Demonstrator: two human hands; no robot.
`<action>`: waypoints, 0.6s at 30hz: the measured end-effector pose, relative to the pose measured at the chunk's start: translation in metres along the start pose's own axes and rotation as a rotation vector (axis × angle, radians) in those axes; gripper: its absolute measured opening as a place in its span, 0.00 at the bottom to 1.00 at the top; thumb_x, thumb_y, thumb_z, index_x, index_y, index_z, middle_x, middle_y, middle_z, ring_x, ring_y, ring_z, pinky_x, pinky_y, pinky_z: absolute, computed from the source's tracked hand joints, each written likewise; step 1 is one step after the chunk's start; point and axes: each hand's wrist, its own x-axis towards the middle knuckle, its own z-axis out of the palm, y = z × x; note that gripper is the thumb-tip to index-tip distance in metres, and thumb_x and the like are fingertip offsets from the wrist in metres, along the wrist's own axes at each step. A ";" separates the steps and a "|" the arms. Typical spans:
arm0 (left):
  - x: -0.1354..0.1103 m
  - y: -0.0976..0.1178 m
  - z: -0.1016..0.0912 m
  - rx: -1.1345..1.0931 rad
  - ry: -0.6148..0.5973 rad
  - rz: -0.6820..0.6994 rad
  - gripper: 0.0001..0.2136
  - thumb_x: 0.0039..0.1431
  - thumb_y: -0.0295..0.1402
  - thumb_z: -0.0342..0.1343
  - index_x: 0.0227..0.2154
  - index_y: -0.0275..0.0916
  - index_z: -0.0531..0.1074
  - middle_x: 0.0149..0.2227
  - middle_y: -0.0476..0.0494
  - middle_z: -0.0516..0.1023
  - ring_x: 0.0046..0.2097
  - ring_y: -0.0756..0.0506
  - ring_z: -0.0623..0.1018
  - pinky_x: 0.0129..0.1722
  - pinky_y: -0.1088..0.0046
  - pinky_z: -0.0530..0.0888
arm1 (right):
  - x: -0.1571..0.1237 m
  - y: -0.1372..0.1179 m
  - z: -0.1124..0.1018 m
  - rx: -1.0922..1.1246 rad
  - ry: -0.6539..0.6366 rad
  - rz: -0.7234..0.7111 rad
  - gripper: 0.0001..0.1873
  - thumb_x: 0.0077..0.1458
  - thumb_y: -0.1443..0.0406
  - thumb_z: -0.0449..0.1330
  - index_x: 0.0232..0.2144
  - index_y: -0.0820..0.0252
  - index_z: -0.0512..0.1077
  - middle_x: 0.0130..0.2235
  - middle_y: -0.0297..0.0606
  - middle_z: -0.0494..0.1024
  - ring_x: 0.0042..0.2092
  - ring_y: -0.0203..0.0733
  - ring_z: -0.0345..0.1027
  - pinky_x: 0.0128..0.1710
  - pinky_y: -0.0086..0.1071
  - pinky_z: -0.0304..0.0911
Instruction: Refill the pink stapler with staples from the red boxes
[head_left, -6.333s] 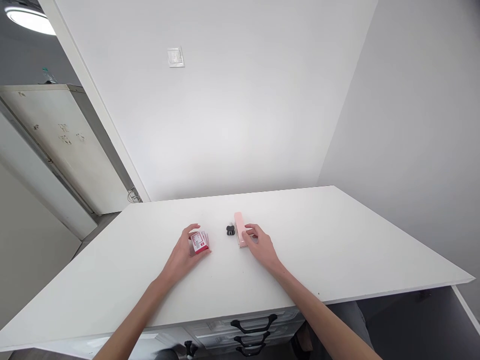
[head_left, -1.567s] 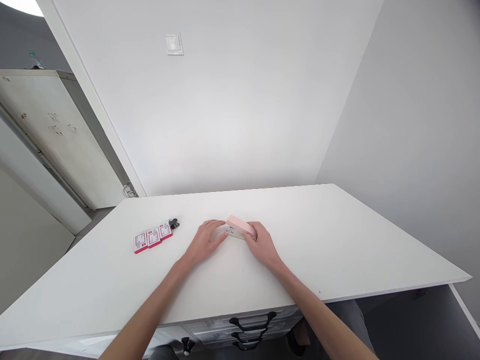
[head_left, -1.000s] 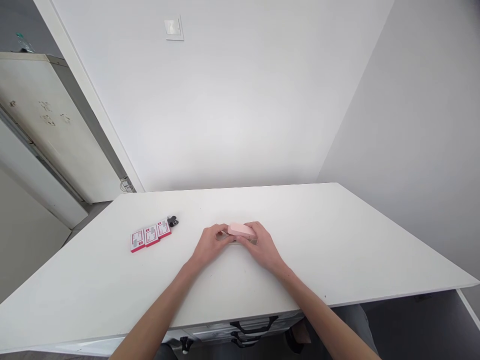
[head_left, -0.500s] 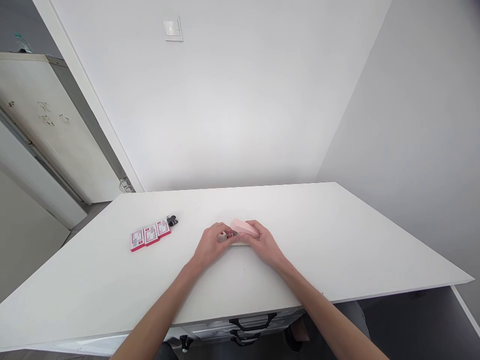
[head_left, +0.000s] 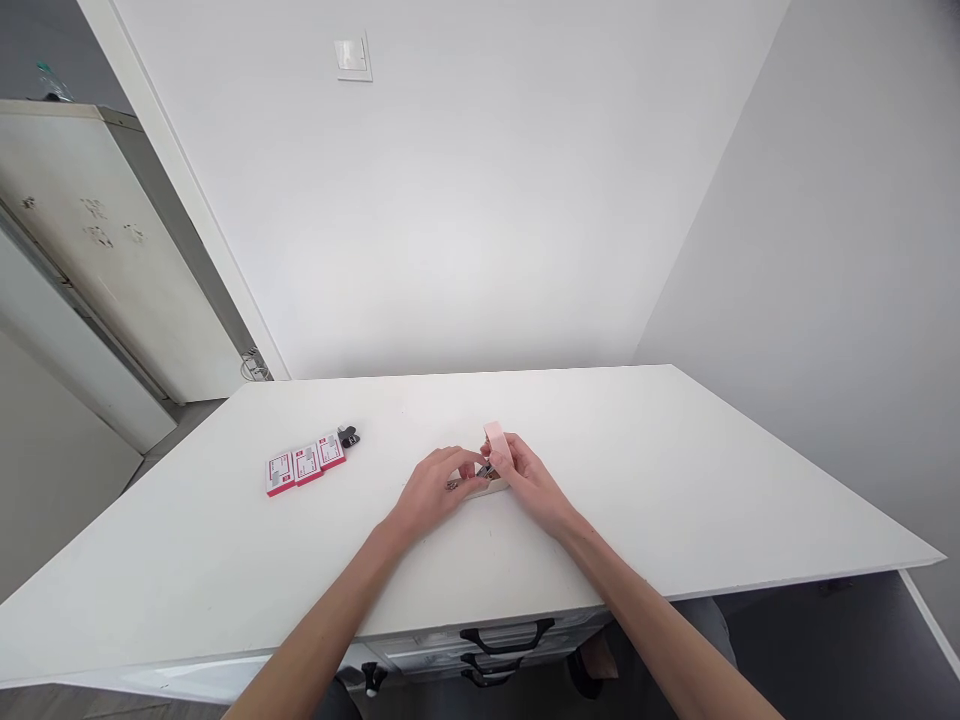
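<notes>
What looks like a pink stapler is tipped upward in my right hand, whose fingers wrap its sides. Metal parts show at its lower end. My left hand is closed, thumb and fingers bent together beside that metal; whatever they pinch is too small to make out. Beneath both hands lies a narrow pale tray-like piece with small metallic bits on it, partly hidden by the fingers.
Left on the white table, three small red-and-white boxes lie in an overlapping row. A small black object touches their far end. Behind stands a wall with a light switch; drawers with black handles are below.
The pink stapler has swung from lying nearly level to tilting steeply upward in my right hand. My left hand has shifted slightly, and more metallic bits show below. The view moved a little.
</notes>
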 end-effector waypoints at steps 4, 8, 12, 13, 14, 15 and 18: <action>0.001 0.002 0.000 0.062 -0.033 0.070 0.12 0.66 0.45 0.52 0.40 0.48 0.78 0.35 0.45 0.78 0.40 0.41 0.76 0.43 0.62 0.74 | 0.000 0.000 0.000 -0.035 -0.016 0.011 0.22 0.63 0.45 0.57 0.50 0.50 0.70 0.50 0.38 0.76 0.50 0.46 0.71 0.52 0.41 0.66; 0.001 0.000 0.001 -0.040 0.009 -0.009 0.12 0.65 0.47 0.54 0.38 0.46 0.76 0.36 0.45 0.78 0.40 0.42 0.76 0.39 0.64 0.75 | 0.001 0.000 -0.001 -0.089 -0.009 0.018 0.24 0.62 0.43 0.56 0.50 0.51 0.71 0.48 0.39 0.77 0.48 0.47 0.71 0.50 0.40 0.68; 0.000 -0.002 0.000 -0.169 0.067 -0.050 0.11 0.63 0.46 0.56 0.36 0.46 0.76 0.41 0.44 0.79 0.45 0.41 0.76 0.37 0.67 0.77 | 0.002 0.003 -0.001 -0.067 0.020 0.017 0.25 0.61 0.43 0.57 0.50 0.52 0.71 0.48 0.39 0.77 0.46 0.46 0.71 0.47 0.40 0.68; 0.000 -0.001 0.000 -0.183 0.071 -0.053 0.11 0.63 0.46 0.56 0.36 0.46 0.77 0.42 0.44 0.80 0.47 0.41 0.76 0.37 0.67 0.77 | 0.002 0.003 0.000 -0.059 0.025 0.011 0.24 0.61 0.44 0.57 0.49 0.52 0.71 0.48 0.39 0.77 0.46 0.45 0.71 0.47 0.40 0.68; 0.001 -0.001 -0.001 -0.196 0.076 -0.065 0.11 0.62 0.46 0.57 0.35 0.47 0.77 0.43 0.44 0.80 0.48 0.40 0.76 0.37 0.66 0.77 | 0.002 0.004 0.000 -0.053 0.030 0.005 0.24 0.61 0.44 0.57 0.49 0.52 0.71 0.48 0.39 0.77 0.46 0.45 0.71 0.48 0.39 0.68; 0.001 0.000 -0.001 -0.207 0.087 -0.084 0.11 0.62 0.47 0.57 0.35 0.47 0.78 0.43 0.44 0.81 0.49 0.39 0.76 0.37 0.66 0.77 | 0.002 0.004 0.000 -0.050 0.037 0.000 0.23 0.61 0.45 0.58 0.49 0.53 0.71 0.48 0.39 0.77 0.46 0.45 0.70 0.48 0.39 0.67; 0.002 0.001 -0.003 -0.226 0.172 -0.154 0.12 0.60 0.48 0.59 0.35 0.47 0.79 0.42 0.45 0.82 0.48 0.39 0.76 0.41 0.62 0.77 | 0.002 0.004 0.001 -0.087 0.080 0.005 0.24 0.61 0.46 0.58 0.50 0.54 0.71 0.46 0.40 0.78 0.44 0.45 0.71 0.46 0.40 0.68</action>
